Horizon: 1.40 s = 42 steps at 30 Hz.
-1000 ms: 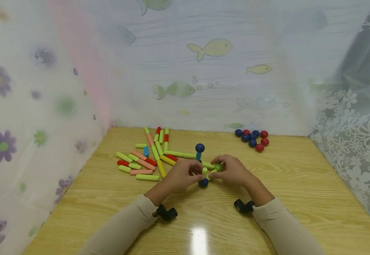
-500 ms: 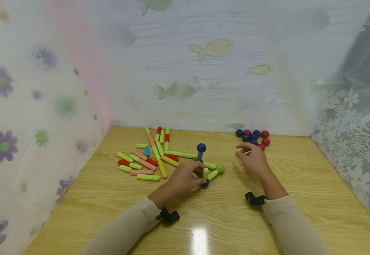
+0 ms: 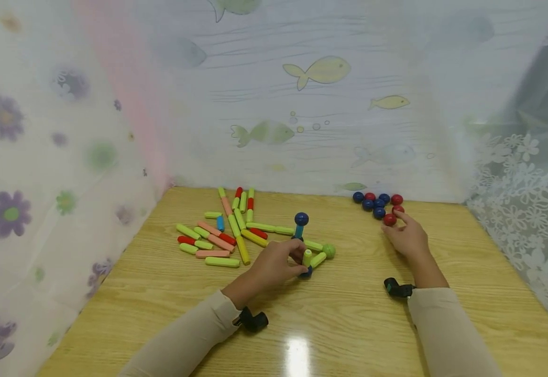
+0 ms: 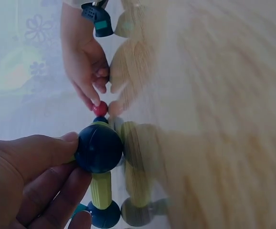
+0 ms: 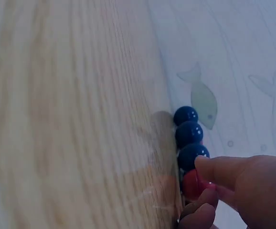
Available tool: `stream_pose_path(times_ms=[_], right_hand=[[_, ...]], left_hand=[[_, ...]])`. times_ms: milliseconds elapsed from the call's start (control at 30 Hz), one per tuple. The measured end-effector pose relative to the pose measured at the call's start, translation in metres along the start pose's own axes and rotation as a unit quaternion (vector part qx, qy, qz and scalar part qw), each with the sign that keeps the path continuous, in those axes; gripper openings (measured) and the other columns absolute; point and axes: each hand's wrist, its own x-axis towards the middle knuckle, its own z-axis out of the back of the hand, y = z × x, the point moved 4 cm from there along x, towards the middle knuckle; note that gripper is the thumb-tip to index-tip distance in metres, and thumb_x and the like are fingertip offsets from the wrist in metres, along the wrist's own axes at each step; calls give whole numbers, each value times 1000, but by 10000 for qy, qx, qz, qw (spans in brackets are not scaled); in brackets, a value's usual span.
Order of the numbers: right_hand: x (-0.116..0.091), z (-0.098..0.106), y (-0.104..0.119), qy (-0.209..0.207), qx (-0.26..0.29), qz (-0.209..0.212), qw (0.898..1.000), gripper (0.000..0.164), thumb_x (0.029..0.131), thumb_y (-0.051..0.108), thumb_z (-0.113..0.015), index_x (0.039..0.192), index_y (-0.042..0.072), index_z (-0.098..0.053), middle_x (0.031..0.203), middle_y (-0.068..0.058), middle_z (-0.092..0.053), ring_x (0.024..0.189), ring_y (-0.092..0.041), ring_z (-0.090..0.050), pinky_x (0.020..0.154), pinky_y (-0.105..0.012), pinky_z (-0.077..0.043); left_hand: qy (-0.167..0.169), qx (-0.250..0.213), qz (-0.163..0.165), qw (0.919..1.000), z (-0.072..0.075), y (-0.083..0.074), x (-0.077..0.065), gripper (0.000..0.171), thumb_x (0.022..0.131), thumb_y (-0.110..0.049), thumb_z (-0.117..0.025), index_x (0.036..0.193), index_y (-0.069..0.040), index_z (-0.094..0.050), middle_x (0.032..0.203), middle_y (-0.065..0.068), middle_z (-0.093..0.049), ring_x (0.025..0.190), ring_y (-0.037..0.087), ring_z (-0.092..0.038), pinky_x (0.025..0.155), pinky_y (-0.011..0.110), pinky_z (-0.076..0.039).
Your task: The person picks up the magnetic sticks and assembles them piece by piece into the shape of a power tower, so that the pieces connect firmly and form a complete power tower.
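A small frame of sticks and balls stands mid-table, and my left hand (image 3: pixel 271 267) grips it at the near blue ball (image 4: pixel 100 149), thumb on one side and fingers on the other. From that ball a yellow-green stick (image 3: pixel 307 257) points up and another (image 3: pixel 318 260) runs toward a green ball (image 3: pixel 329 251). Behind my left fingers, a blue stick (image 3: pixel 299 232) rises with a dark blue ball (image 3: pixel 301 219) on top. At the back right, my right hand (image 3: pixel 411 241) pinches a red ball (image 5: pixel 191 185) between thumb and fingers, beside other balls.
Several blue balls (image 3: pixel 368 204) and red balls (image 3: pixel 396 199) cluster near the back edge. Left of the frame lie many loose sticks, including yellow-green (image 3: pixel 222 262), salmon (image 3: pixel 212 254) and red (image 3: pixel 186 240) ones. A patterned curtain (image 3: pixel 264 167) hangs behind the wooden table (image 3: pixel 349 324).
My right hand has left the frame's green ball, moved right and back, and taken hold of a red ball in the cluster. My left hand keeps its grip on the frame.
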Motion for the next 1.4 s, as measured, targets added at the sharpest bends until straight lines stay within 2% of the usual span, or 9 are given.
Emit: stream_pose_path(times_ms=[167,333,400,600,767,867,967,1200,1400], right_hand=[[1,3,-4,-113,-139,-33,9998,58,102,39,-63,148,5,-54,119,-28,-68,93,-33,-65,68,-32,-48],[-5,1,-4,0,376,-380,9986,55,104,41,-59,143,2,-54,121,-25,-65,69,-21,-70,60,-29,-54],[-11,1,2,15,603,-348,9976,56,104,43,-58,141,2,-54,123,-23,-64,70,-21,-72,59,-28,-56],[-43,-12,59,-133,1136,946,9889,48,102,47,-63,129,7,-66,123,-16,-68,101,-28,-68,73,-23,-57],[-80,-34,113,660,2024,2090,9545,34,98,34,-73,122,10,-71,116,-13,-71,99,-21,-70,79,-31,-62],[-99,-47,132,1106,2244,2409,9377,30,96,27,-76,121,11,-72,114,-11,-73,99,-16,-70,78,-28,-61],[-110,-58,138,1315,2195,2525,9331,29,95,26,-78,121,13,-73,114,-8,-74,101,-19,-70,79,-27,-61],[-115,-66,135,1257,1719,2738,9379,28,93,34,-80,118,23,-75,114,4,-74,104,-21,-67,83,-35,-62],[-106,-66,125,1692,1714,2840,9281,34,100,14,-68,134,11,-67,135,-8,-66,124,-37,-61,97,-49,-56]], left_hand=[[21,-93,28,10000,1,-1,0,30,90,-22,-84,115,-19,-68,101,-9,-78,95,5,-72,87,28,-58],[28,-127,50,9999,1,0,0,32,90,-23,-84,117,-18,-69,102,-8,-77,95,4,-72,88,29,-58],[39,-142,68,9999,1,0,0,33,90,-23,-83,119,-17,-70,102,-7,-77,96,5,-72,87,28,-58],[48,-33,82,9999,3,0,-2,32,91,-24,-83,120,-16,-72,103,-7,-77,95,5,-72,85,26,-58],[70,32,89,9999,4,1,-1,32,91,-25,-82,121,-16,-72,103,-7,-78,95,5,-73,86,27,-59],[87,39,62,9999,4,0,-1,33,92,-24,-82,122,-15,-73,103,-6,-78,95,7,-74,86,28,-59],[102,68,28,9999,4,0,-1,31,92,-23,-82,121,-15,-74,103,-5,-79,95,9,-75,86,28,-59],[141,146,-68,9998,2,-2,0,24,91,-23,-82,113,-16,-76,102,-5,-78,94,8,-75,86,28,-60],[201,151,-38,9997,-1,-2,0,27,89,-25,-85,113,-16,-76,104,-4,-76,94,9,-74,82,24,-59]])
